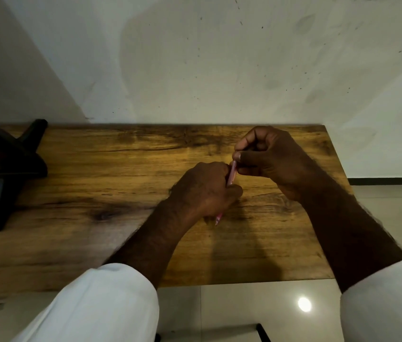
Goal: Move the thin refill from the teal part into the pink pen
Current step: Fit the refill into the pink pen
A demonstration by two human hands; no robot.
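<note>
Pen: I see the pink pen (232, 174) held slanted just above the bench (96, 169), its tip poking out below my left hand (204, 191) and its back end up at my right hand (269, 161).
Refill: I can't make it out. It may be under the right fingers or already inside the barrel. No teal part shows.
Left hand: fingers are curled round the middle of the barrel, gripping it.
Right hand: thumb and forefinger pinch at the pen's back end, with the other fingers curled in.
Step, as I judge it: seating something at the back end.
Doing it well: I'd hold the barrel steady, push straight along its line, go gently so a thin refill doesn't bend, and ease off if it binds.
Bench: dark-streaked wood grain. A black stand (9, 169) sits at its left end.
Room: a pale, marked wall (219, 58) stands right behind the bench. The glossy tiled floor (244, 309) nearest me shows a lamp's glint.
</note>
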